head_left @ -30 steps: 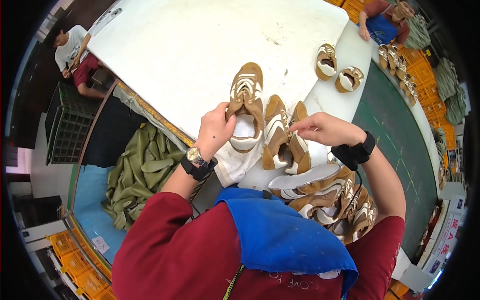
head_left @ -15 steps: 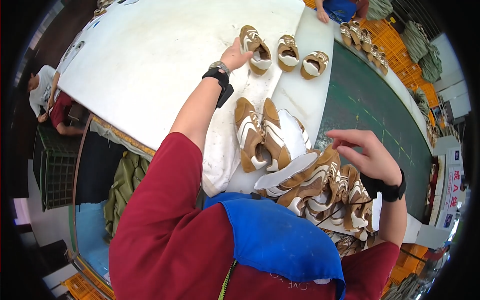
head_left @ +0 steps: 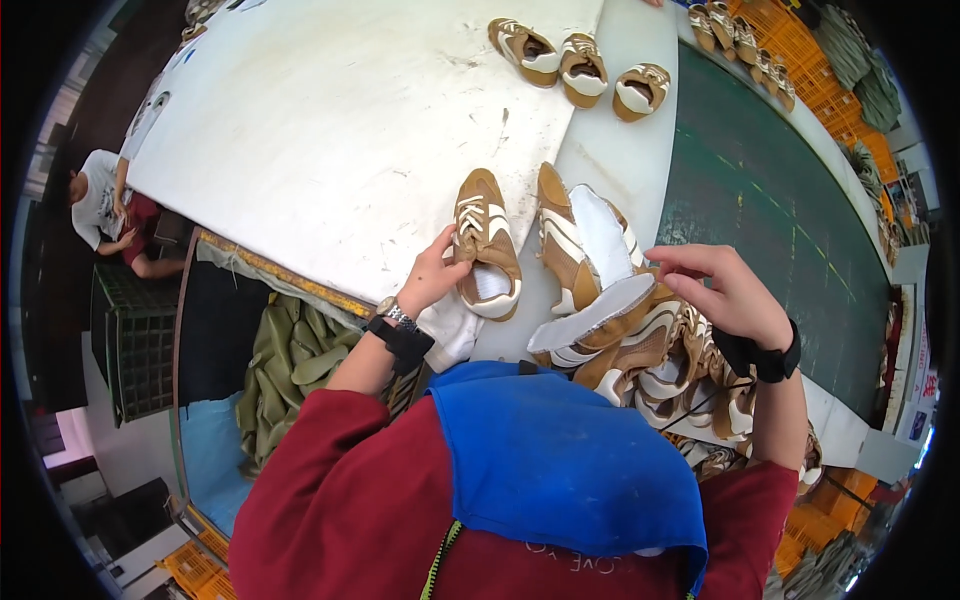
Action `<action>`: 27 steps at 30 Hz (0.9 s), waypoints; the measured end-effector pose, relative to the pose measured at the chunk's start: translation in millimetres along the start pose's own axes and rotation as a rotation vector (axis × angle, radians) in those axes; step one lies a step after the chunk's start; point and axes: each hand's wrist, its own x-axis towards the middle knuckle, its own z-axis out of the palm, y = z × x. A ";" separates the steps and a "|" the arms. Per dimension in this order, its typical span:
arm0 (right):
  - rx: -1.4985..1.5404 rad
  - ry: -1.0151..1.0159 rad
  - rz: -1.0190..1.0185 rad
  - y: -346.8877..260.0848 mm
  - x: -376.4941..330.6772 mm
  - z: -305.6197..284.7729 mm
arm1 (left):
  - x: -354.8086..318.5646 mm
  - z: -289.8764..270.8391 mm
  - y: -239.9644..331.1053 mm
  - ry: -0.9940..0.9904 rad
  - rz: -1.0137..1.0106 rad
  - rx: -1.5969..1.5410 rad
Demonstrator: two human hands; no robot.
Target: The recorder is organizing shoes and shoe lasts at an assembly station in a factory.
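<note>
My left hand (head_left: 432, 272) grips the side of a brown and white sneaker (head_left: 486, 240), fingers on its outer edge and thumb by the opening. This shoe stands upright on the white tabletop, toe away from me. My right hand (head_left: 735, 295) hovers over a pile of matching sneakers (head_left: 665, 345), its thumb and forefinger slightly apart with nothing seen between them. Left of that hand stands another sneaker (head_left: 563, 240). A white insole-shaped piece (head_left: 602, 235) leans beside it, and a second white piece (head_left: 592, 314) lies across the pile.
Three finished-looking sneakers (head_left: 583, 70) stand at the far side of the white table (head_left: 330, 130). A green conveyor belt (head_left: 765, 200) runs along the right, with more shoes (head_left: 745, 45) beyond it. Olive shoe-shaped pieces (head_left: 290, 370) fill a bin at left. Another person (head_left: 105, 205) sits far left.
My left hand has come back from the far shoes and now holds a sneaker near me. One far shoe has turned aside. My right hand stays over the pile.
</note>
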 end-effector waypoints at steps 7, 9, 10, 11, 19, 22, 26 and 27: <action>-0.034 0.030 -0.072 -7.8 -8.6 12.4 | 5.6 -3.4 23.0 0.305 0.223 0.440; -0.075 0.094 -0.069 -16.3 -25.3 10.6 | 26.0 -7.4 37.3 0.385 0.332 0.480; -0.124 0.144 -0.095 -20.6 -36.6 10.8 | 43.1 -10.3 45.4 0.377 0.356 0.476; -0.126 0.153 -0.084 -25.1 -44.3 10.0 | 63.2 -15.9 50.6 0.435 0.368 0.517; -0.129 0.327 0.098 -48.1 -104.8 21.3 | 271.8 -12.4 71.8 0.162 -0.047 0.218; -0.109 0.398 0.203 -47.8 -117.1 30.3 | 335.8 3.7 40.2 -0.025 -0.118 0.188; 0.012 0.462 0.383 -33.9 -119.0 47.0 | 330.8 60.2 89.7 -0.115 -0.016 -0.158; 0.012 0.457 0.397 -31.3 -115.3 47.2 | 330.7 60.9 90.9 -0.121 0.026 -0.048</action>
